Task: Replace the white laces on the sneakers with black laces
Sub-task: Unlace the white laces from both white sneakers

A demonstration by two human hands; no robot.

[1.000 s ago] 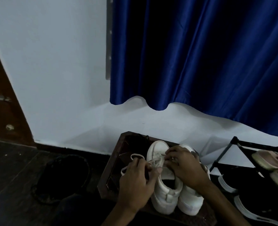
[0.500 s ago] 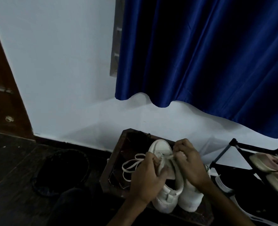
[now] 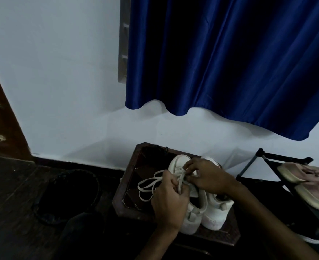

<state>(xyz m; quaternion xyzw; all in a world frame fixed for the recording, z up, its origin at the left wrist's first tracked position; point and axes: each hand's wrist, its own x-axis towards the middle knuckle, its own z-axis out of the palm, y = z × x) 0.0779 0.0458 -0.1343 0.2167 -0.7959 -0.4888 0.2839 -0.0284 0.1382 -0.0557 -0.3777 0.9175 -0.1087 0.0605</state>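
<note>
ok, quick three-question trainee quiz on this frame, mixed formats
1. True or false: the right hand rests on the shoe rack.
2. The left hand grips: A) the white lace B) the curtain C) a black lace
3. How many white sneakers stand on the wooden table?
Key: 1 false; 2 A; 3 two.

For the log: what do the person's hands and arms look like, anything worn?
The left hand and the right hand are both bare: no gloves, and no ring, watch or band shows in the dim light. The left forearm and right forearm are bare to the frame edge; no sleeve is in view.
</note>
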